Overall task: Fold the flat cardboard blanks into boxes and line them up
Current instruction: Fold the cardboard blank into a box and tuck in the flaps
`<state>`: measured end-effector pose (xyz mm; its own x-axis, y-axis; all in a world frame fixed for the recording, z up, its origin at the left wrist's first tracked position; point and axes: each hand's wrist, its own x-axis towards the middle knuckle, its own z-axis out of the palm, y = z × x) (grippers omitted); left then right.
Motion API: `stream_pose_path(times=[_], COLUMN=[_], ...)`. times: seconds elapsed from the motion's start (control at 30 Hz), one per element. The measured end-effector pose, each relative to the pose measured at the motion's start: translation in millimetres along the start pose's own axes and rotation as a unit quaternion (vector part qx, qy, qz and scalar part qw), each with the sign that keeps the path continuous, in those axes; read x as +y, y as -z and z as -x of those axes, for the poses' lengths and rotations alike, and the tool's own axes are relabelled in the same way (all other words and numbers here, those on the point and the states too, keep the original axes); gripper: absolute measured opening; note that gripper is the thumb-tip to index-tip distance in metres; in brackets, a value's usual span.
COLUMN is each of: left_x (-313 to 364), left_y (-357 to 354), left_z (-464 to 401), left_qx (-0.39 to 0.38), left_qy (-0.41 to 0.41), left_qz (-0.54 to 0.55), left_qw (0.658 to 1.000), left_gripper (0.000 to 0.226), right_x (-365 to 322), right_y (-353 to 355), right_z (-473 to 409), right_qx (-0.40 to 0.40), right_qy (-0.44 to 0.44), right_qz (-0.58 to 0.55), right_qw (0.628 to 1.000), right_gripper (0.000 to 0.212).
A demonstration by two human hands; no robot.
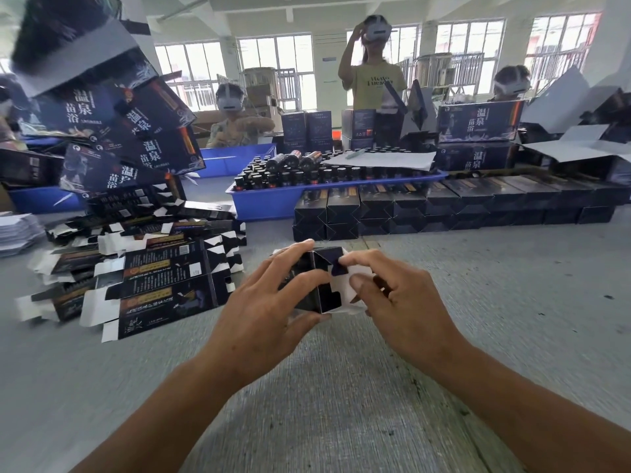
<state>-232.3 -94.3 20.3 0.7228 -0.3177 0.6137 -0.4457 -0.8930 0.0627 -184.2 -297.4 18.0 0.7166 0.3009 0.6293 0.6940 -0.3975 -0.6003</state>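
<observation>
Your desk (495, 302) is a grey, rough-looking surface, kinda speckled with dark bits. On your left there's a messy heap of flat blanks (150, 278) fanned out right on it, and a stack of white sheets (17, 230) at the far left edge. Straight ahead sits a blue tray (269, 203) packed with small dark bottles (307, 172). Just right of the tray you've got a row of folded boxes (444, 206), stacked two high, running off to the right. Another blue bin (44, 199) sits back left
</observation>
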Motion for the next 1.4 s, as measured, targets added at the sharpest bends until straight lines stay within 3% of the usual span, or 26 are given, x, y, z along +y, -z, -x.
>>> stream_pose_path(times=[0.2, 0.3, 0.4, 0.47, 0.6, 0.7, 0.93, 1.1, 1.3, 1.4], left_x=[1.8, -0.6, -5.0, -6.8, -2.5, 2.1, 3.2, 2.9, 11.4, 15.2], left_y=[-0.5, 0.2, 1.2, 1.5, 0.4, -0.6, -2.1, -1.8, -1.1, -2.0], left_z=[0.3, 1.0, 2.2, 2.1, 0.7, 0.9, 1.0, 1.2, -0.1, -1.0], left_qx=[0.0, -0.007, -0.003, 0.0, 0.005, 0.005, 0.006, 0.021, 0.035, 0.039], left_qy=[0.003, 0.002, 0.021, 0.031, 0.019, 0.008, -0.001, 0.02, 0.032, 0.04], left_qz=[0.006, 0.017, 0.031, 0.033, 0.035, 0.032, 0.006, 0.013, 0.032, 0.039], left_qw=[1.0, 1.0, 0.999, 0.999, 0.999, 0.999, 1.0, 0.999, 0.998, 0.998], left_gripper=[0.062, 0.054, 0.05, 0.054, 0.05, 0.049, 0.048, 0.048, 0.083, 0.09], right_x=[-0.5, -2.3, -5.9, -7.6, -3.8, -2.7, -5.8, -5.9, -5.9, -4.0], right_y=[2.0, 3.4, 2.8, 0.8, -1.1, -0.7, 0.7, -0.6, 0.8, 2.2], right_z=[-0.3, -0.8, 1.7, 3.0, 1.4, 0.5, 3.1, 3.6, 0.9, -1.4], right_qx=[-0.009, -0.035, -0.113, -0.149, -0.071, -0.021, 0.003, -0.025, -0.012, -0.029], right_qy=[0.016, 0.006, -0.02, -0.01, 0.012, 0.021, -0.016, 0.0, -0.053, -0.104], right_qz=[0.021, 0.022, 0.02, 0.025, 0.049, 0.067, -0.005, -0.003, -0.077, -0.123], right_qw=[1.0, 0.999, 0.993, 0.988, 0.996, 0.997, 1.0, 1.0, 0.996, 0.986], right_gripper=[0.027, 0.032, 0.071, 0.085, 0.05, 0.035, 0.048, 0.033, 0.013, 0.016])
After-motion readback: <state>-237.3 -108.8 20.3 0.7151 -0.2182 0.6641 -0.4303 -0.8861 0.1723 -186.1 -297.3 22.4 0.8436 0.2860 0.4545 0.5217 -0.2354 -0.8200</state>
